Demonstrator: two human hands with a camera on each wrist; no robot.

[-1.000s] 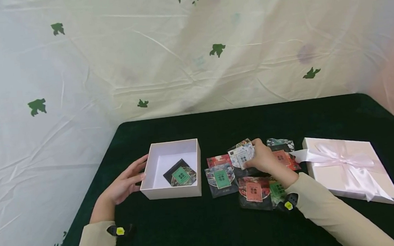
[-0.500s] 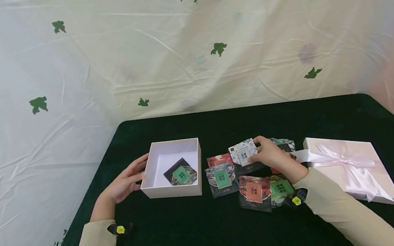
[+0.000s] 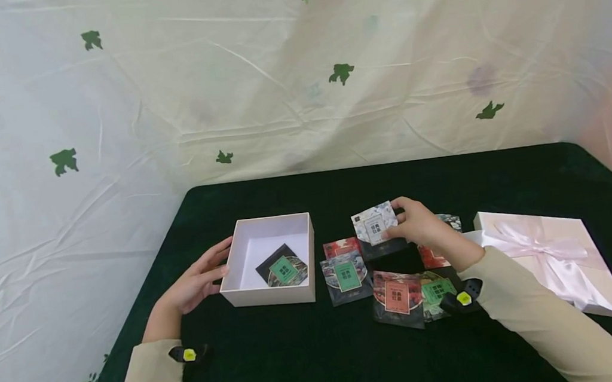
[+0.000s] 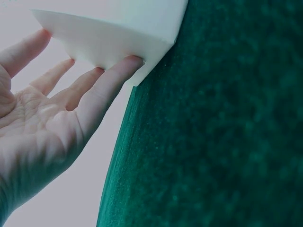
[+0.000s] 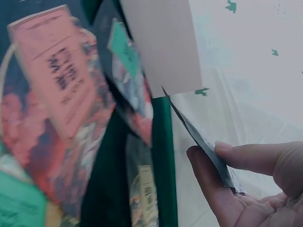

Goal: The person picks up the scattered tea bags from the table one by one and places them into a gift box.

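Fingertips of my left hand (image 3: 197,280) rest against the left outer wall of an open white box (image 3: 268,296); the left wrist view shows these fingers nearly straight on the box side. Inside the box lies one dark sachet (image 3: 282,268) with a green label. My right hand (image 3: 419,227) pinches a white floral sachet (image 3: 369,221) between thumb and fingers, tilted above the pile. The right wrist view shows this sachet (image 5: 201,142) edge-on. Below it lie several other sachets, among them a red-labelled sachet (image 3: 397,298) and a green-labelled sachet (image 3: 347,276).
A pale pink box lid (image 3: 594,258) tied with a ribbon bow (image 3: 534,248) lies at the right, partly behind the right sleeve. Dark green cloth (image 3: 276,361) covers the table. Patterned white fabric (image 3: 277,97) hangs behind and to the left.
My right hand has lifted the white floral sachet up from the pile, uncovering a dark sachet beneath. The left hand stays at the box.
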